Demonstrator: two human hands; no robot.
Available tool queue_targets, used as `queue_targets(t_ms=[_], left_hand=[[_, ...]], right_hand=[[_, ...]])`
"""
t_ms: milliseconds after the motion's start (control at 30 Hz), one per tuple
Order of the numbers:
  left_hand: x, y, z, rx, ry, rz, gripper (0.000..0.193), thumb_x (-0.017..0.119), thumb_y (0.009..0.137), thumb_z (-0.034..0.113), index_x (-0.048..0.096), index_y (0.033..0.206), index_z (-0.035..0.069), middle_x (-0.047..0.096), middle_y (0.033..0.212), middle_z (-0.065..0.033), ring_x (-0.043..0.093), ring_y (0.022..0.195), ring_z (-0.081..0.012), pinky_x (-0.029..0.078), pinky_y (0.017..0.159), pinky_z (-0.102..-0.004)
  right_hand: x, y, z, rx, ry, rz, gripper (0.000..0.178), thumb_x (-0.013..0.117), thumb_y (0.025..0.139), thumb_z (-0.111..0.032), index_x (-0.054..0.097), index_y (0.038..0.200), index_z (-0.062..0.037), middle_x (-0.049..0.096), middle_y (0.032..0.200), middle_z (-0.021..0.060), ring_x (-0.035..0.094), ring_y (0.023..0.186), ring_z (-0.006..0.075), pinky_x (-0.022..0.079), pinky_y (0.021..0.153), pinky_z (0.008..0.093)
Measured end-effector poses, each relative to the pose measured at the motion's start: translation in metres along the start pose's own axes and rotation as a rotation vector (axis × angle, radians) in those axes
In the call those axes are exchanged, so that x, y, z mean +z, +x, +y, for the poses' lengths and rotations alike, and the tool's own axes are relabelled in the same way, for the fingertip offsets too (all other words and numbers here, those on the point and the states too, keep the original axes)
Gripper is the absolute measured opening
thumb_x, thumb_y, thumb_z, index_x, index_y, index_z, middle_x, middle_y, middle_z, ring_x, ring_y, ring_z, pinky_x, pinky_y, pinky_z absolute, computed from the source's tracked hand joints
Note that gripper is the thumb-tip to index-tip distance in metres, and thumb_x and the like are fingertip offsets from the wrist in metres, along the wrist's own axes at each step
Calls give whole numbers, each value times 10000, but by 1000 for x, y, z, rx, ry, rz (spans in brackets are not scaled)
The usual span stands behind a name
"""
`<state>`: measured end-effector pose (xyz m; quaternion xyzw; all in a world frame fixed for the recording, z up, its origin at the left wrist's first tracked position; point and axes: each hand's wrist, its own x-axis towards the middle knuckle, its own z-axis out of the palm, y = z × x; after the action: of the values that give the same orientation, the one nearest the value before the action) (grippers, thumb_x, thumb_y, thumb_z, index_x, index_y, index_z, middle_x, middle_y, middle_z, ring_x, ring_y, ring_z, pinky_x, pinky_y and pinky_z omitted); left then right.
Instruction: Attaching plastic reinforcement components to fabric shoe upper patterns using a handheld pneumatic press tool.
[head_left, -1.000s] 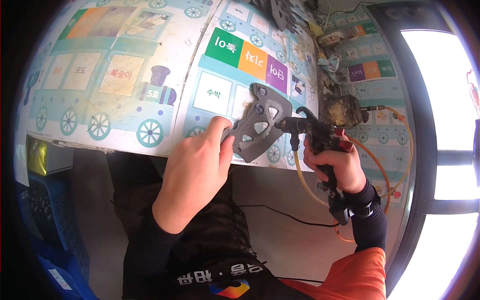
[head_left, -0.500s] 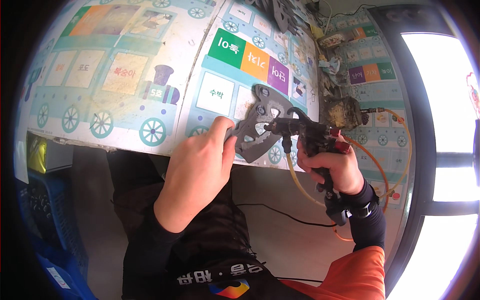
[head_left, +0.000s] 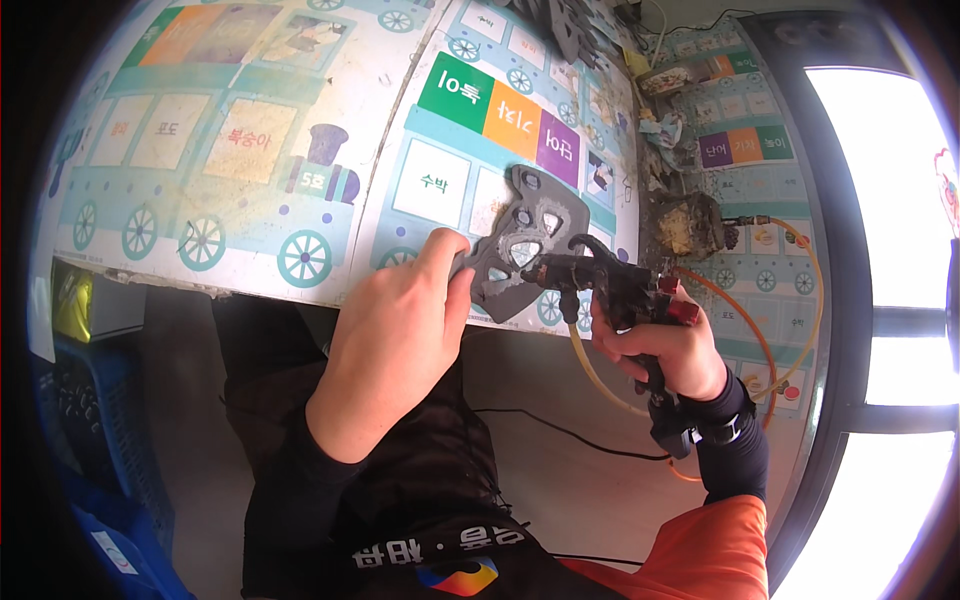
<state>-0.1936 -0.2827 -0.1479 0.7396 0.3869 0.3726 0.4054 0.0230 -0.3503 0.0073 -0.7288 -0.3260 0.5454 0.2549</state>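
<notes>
My left hand [head_left: 395, 335] pinches the left end of a flat dark grey piece [head_left: 510, 302] with several cut-out openings, its material unclear. The piece is held at the table's near edge. Wrapped around the handle of a dark spray gun [head_left: 630, 290] with red knobs, my right hand [head_left: 675, 350] keeps it just right of the piece. The gun's nozzle points left, close to the openings. Whether any spray comes out cannot be seen.
A printed sheet covers the table [head_left: 290, 200]. More dark grey pieces [head_left: 560, 30] lie at its far side. A yellow hose [head_left: 598, 375] and an orange hose [head_left: 755, 340] run by the gun. A blue basket [head_left: 110, 430] stands at lower left.
The spray gun and its nozzle have shifted slightly nearer to me along the grey piece. My left hand and the piece have hardly moved.
</notes>
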Motion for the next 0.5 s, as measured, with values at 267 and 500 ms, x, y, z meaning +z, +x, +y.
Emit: queue_targets(t_ms=[267,500], left_hand=[[-1,2,1,-4,-4,-1,192,701,958,61,604,1121,36,670,744,-222,674,658,-414,481,575,-481],[3,0,1,9,6,26,160,683,975,64,608,1112,32,670,745,-223,670,660,-417,480,580,-482]], right_hand=[[-5,-8,6,31,9,16,265,638,807,60,643,1071,32,607,772,51,477,524,89,356,469,254],[-2,-2,6,-20,14,-16,263,635,808,61,646,1070,29,606,767,51,477,525,88,354,465,254]])
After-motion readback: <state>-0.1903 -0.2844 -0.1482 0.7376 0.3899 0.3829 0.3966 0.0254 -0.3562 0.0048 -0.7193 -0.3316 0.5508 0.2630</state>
